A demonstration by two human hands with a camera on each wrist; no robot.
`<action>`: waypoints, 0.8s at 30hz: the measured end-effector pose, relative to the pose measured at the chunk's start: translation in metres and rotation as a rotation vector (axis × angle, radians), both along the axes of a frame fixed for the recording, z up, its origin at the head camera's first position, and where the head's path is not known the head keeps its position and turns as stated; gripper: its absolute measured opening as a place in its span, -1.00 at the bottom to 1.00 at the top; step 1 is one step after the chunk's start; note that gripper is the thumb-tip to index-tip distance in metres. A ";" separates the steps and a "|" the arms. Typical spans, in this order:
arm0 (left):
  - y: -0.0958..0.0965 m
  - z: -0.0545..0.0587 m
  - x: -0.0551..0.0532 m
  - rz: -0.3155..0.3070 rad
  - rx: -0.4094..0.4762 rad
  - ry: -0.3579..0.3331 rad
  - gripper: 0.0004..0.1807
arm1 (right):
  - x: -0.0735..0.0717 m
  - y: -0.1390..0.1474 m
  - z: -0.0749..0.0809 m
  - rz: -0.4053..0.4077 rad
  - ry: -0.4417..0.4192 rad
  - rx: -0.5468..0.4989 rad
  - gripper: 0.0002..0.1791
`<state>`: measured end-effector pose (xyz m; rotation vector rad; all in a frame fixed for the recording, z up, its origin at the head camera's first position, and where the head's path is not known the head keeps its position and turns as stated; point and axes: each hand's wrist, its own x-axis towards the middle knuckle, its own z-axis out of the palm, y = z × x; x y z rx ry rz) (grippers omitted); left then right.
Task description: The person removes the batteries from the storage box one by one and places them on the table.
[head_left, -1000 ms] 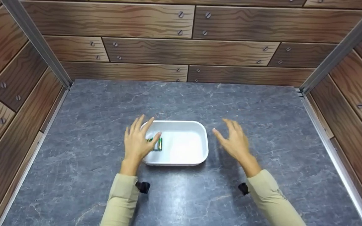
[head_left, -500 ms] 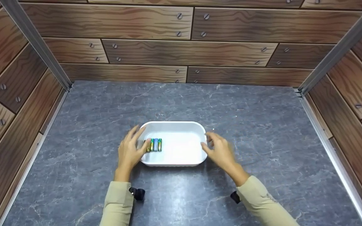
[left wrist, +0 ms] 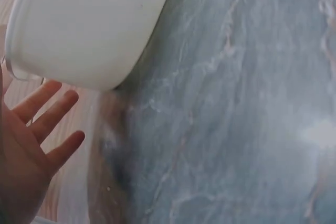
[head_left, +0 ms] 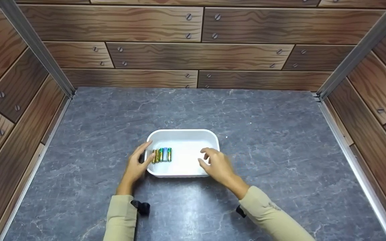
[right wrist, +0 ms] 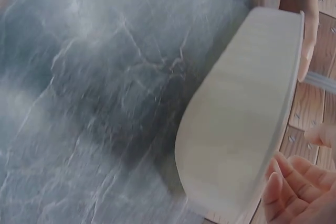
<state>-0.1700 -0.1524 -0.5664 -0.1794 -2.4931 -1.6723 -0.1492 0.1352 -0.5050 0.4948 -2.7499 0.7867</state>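
A white rectangular tray [head_left: 193, 174] with rounded corners sits on the table. Inside it, at the left end, several batteries [head_left: 162, 155] lie side by side in a row, mostly gold and green with a blue one among them. My left hand [head_left: 136, 163] is at the tray's left side, its thumb over the rim near the batteries. In the left wrist view, spread fingers [left wrist: 50, 114] show beside the outer wall; whether they touch it is unclear. My right hand [head_left: 220, 166] hovers over the tray's right end, fingers loosely bent, thumb apart, nothing visible between them.
The dark grey marbled tabletop [head_left: 263, 117] extends around the tray. Wood-patterned panels [head_left: 152, 55] close off the back and both sides, with grey metal posts [head_left: 34, 43] at the back corners. Black wrist cameras hang at both cuffs.
My left hand has shifted left and toward me, uncovering the batteries. My right hand has travelled left, from beside the tray to over its right end, its fingers more bent.
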 end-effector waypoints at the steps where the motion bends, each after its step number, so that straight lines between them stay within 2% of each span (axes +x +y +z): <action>1: 0.000 0.000 0.000 -0.005 0.019 -0.011 -0.47 | 0.000 -0.003 -0.001 0.013 -0.003 0.008 -0.77; 9: 0.002 0.021 0.009 -0.059 0.116 -0.107 -0.45 | -0.006 -0.023 -0.006 0.111 -0.057 0.082 -0.72; 13: -0.001 0.007 0.004 -0.073 0.167 -0.118 -0.47 | -0.012 -0.034 -0.007 0.151 -0.131 0.080 -0.68; 17: -0.005 -0.008 0.001 -0.084 0.197 -0.111 -0.48 | -0.021 -0.045 -0.012 0.165 -0.265 0.078 -0.63; 21: -0.007 -0.012 0.000 -0.079 0.216 -0.098 -0.48 | -0.030 -0.055 -0.017 0.142 -0.367 0.080 -0.54; 24: -0.007 -0.013 0.000 -0.060 0.218 -0.095 -0.48 | -0.037 -0.065 -0.021 0.125 -0.392 0.075 -0.48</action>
